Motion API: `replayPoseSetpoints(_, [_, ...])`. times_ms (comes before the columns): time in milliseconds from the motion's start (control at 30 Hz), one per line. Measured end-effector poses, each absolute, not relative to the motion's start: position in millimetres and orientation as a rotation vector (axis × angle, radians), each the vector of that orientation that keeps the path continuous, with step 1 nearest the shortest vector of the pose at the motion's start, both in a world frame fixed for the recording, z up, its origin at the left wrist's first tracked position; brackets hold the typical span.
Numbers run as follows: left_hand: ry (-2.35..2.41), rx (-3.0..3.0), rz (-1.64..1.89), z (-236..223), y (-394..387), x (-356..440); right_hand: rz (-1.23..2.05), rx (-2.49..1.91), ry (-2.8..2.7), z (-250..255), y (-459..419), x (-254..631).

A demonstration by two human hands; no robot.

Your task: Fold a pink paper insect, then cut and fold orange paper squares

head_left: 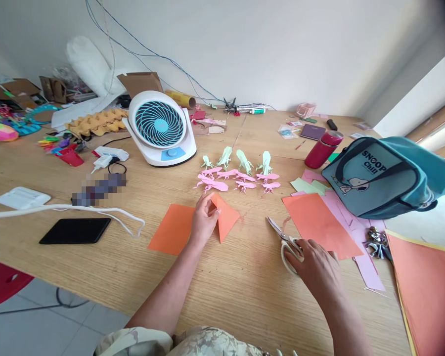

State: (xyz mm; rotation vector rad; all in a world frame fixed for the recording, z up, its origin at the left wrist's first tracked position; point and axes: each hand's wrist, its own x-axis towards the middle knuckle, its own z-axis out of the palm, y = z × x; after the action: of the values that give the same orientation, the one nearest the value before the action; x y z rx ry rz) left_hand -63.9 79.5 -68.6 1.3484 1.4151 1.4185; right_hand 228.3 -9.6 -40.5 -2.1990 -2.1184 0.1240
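My left hand (pixel 203 220) pinches a piece of orange paper (pixel 227 217) with a crease down it, held up off the table. Beneath that wrist lies a flat orange sheet (pixel 172 228). My right hand (pixel 317 267) is closed on the white handles of a pair of scissors (pixel 284 236), whose blades point up and left, low over the tabletop. Just to its right, a larger orange sheet (pixel 321 222) rests on pink paper strips (pixel 369 267). Beyond my left hand stand several folded pink paper insects (pixel 213 185) and several pale green ones (pixel 244 161).
A white fan (pixel 159 121) stands behind the paper figures. At right are a red flask (pixel 323 149), a teal bag (pixel 378 173) and a stack of orange sheets (pixel 426 291). On the left lie a black phone (pixel 75 231) and a white cable (pixel 70 206).
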Motion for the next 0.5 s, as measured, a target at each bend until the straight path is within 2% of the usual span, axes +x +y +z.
replayPoseSetpoints(233, [1.609,1.574,1.379,-58.9,77.4,-65.0,0.175,-2.189,-2.116,-42.7,-8.4,229.0])
replayPoseSetpoints(500, [1.582,1.561,1.437,-49.2,75.4,-68.9,0.120,-2.176,-2.064,-53.3,-7.6,227.7])
